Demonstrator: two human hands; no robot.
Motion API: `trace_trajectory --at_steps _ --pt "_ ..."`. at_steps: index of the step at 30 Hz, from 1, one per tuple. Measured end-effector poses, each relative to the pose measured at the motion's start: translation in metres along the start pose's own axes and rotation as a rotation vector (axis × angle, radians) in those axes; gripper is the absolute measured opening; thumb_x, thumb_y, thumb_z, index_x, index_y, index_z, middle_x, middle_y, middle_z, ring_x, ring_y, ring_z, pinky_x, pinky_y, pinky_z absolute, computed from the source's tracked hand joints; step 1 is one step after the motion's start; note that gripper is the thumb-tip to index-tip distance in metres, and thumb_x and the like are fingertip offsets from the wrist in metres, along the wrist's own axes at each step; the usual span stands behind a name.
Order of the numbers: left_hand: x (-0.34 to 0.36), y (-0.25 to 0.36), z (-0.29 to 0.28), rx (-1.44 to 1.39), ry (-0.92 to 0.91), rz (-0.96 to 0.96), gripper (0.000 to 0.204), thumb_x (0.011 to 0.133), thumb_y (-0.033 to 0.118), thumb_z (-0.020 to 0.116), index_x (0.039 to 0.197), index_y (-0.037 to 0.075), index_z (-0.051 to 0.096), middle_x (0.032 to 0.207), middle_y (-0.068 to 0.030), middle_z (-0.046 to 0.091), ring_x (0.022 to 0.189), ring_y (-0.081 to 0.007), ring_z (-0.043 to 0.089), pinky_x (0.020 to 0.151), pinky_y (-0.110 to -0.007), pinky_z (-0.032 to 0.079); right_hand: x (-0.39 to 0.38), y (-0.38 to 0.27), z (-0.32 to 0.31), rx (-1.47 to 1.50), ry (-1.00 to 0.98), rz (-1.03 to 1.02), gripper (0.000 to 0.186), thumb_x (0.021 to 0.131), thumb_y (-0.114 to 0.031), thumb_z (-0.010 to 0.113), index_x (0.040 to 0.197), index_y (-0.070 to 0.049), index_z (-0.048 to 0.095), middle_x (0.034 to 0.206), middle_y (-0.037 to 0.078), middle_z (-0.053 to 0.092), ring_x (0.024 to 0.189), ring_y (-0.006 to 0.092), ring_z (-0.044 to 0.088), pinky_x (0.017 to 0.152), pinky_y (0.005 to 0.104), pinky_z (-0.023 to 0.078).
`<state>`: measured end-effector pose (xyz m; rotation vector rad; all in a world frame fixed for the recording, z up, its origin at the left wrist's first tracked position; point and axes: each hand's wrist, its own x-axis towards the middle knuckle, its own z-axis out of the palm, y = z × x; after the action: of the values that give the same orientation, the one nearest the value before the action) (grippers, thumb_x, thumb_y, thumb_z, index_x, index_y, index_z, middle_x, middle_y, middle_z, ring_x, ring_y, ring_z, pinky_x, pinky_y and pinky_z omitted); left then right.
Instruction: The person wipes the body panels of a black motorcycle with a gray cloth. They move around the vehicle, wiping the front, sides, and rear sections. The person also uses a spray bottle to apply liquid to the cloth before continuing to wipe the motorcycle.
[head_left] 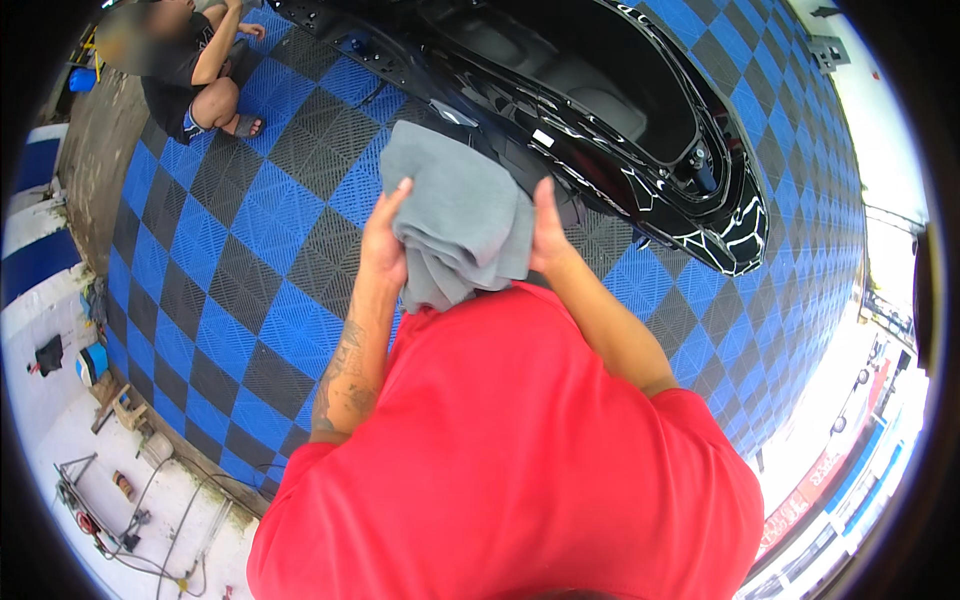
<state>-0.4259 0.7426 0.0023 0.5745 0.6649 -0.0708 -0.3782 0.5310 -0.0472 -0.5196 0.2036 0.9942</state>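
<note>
Between our two hands, just ahead of our red shirt [520,430], we have a grey cloth [455,195], folded in loose layers. It lies to the right of our left hand [384,243] and to the left of our right hand [546,243], touching both, so neither is nearer. Our left thumb laps its left edge, while our right thumb points forward along the opposite side; both hands hold the cloth, but most fingers are hidden behind it, and we cannot tell how tightly they close. Its longer axis seems to slant from far left to near right, though the bunched folds leave us unsure. Beyond it, ahead and rightward, stands a black scooter [600,110], closer to our right hand. Below spreads a floor of blue and black tiles [250,290]; well apart, at far left, another person [180,75] crouches.
</note>
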Motion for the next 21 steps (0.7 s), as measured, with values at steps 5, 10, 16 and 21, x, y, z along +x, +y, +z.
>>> trace_trajectory --at_steps 5,10,16,21 --pt "-0.023 -0.034 0.019 0.542 -0.270 -0.075 0.061 0.089 0.027 0.071 0.137 -0.003 0.048 0.134 -0.0146 0.056 0.124 -0.0240 0.053 0.106 -0.037 0.042 -0.012 -0.077 0.017 -0.062 0.326 0.055 0.067 0.088 -0.048 0.068 0.133 -0.001 0.056 0.127 0.016 0.063 0.114 0.0297 0.063 0.101 0.0442 0.048" --pt "-0.016 -0.052 0.008 0.443 -0.332 0.055 0.052 0.099 0.034 0.052 0.137 -0.001 0.049 0.090 -0.0083 0.062 0.060 -0.0086 0.044 0.059 -0.020 0.037 -0.071 -0.188 0.054 -0.502 0.770 -0.355 0.035 0.080 -0.020 0.079 0.108 -0.001 0.069 0.106 0.012 0.070 0.095 0.0219 0.068 0.087 0.0353 0.054" --pt "-0.010 -0.056 -0.027 0.370 0.129 0.126 0.043 0.103 0.034 0.048 0.131 0.001 0.056 0.084 -0.0037 0.061 0.063 -0.0077 0.044 0.058 -0.020 0.037 -0.090 -0.243 0.053 -1.255 0.637 -0.702 0.046 0.089 -0.027 0.069 0.119 0.006 0.060 0.107 0.021 0.068 0.092 0.0257 0.068 0.079 0.0379 0.055" --pt "-0.014 -0.069 -0.055 0.265 0.245 0.126 0.042 0.103 0.033 0.048 0.131 0.002 0.056 0.082 -0.0032 0.060 0.062 -0.0088 0.045 0.059 -0.021 0.037 -0.033 -0.172 -0.030 -2.488 0.265 -0.203 0.039 0.093 -0.029 0.062 0.118 0.001 0.058 0.136 0.029 0.053 0.125 0.0424 0.053 0.109 0.0489 0.039"
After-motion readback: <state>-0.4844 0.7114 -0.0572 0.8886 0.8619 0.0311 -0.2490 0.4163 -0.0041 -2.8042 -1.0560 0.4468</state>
